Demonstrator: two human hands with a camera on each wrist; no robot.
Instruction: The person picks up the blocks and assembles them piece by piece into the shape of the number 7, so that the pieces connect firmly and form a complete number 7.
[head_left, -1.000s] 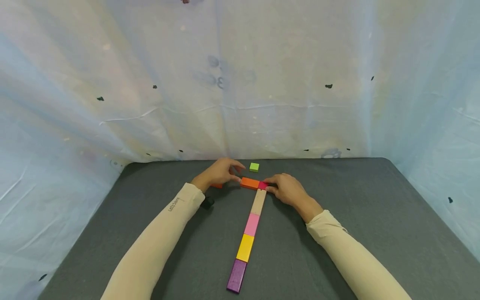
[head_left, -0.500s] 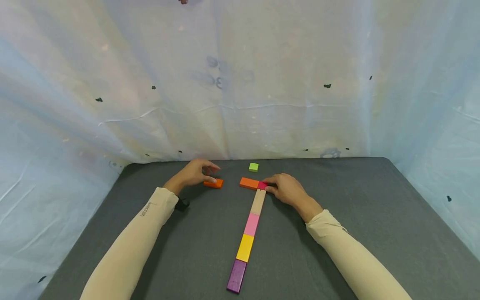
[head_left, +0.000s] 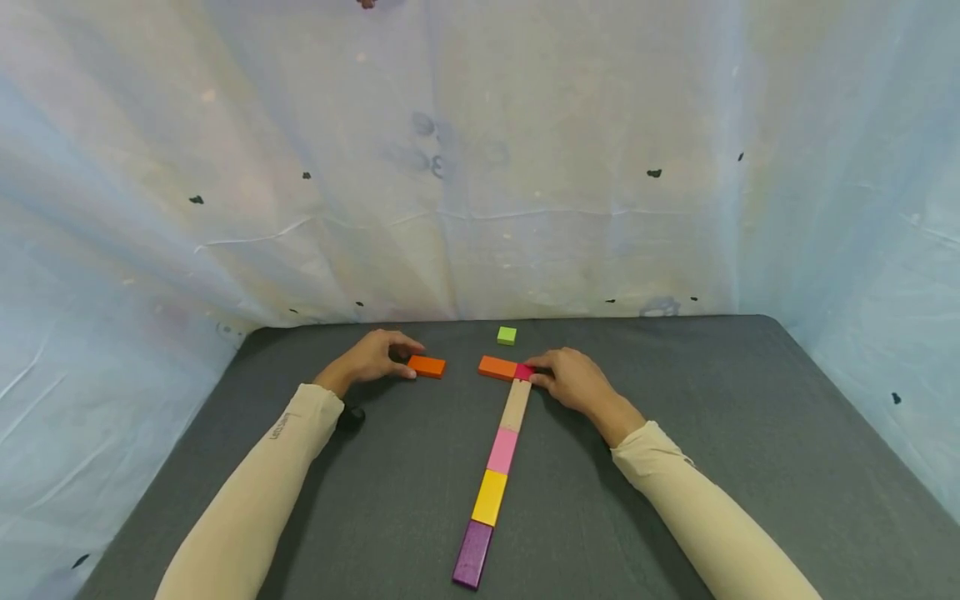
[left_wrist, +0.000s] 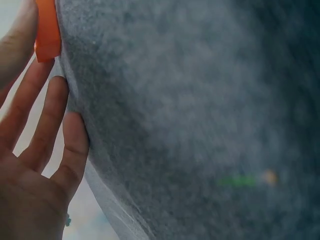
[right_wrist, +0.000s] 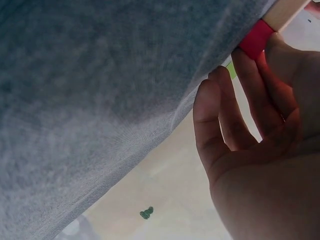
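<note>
In the head view my left hand (head_left: 371, 357) pinches the left end of a loose orange block (head_left: 427, 367) between thumb and fingers. The left wrist view shows this orange block (left_wrist: 48, 32) at the thumb and index finger, the other fingers extended beside it. My right hand (head_left: 576, 379) holds a small red block (head_left: 523, 372) with thumb and index finger, as the right wrist view also shows with the red block (right_wrist: 257, 39). A second orange block (head_left: 497, 367) touches the red block's left side. A bare wood block (head_left: 516, 405) adjoins its near side.
A line of blocks continues toward the front: pink (head_left: 502, 451), yellow (head_left: 490, 497) and purple (head_left: 472, 554). Behind the red block lies a small green block (head_left: 507, 335). The dark grey table (head_left: 637, 542) ends at a hanging pale sheet (head_left: 525, 208).
My left hand has moved left from the second orange block to the loose orange block and taken its left end. The right hand has stayed at the red block.
</note>
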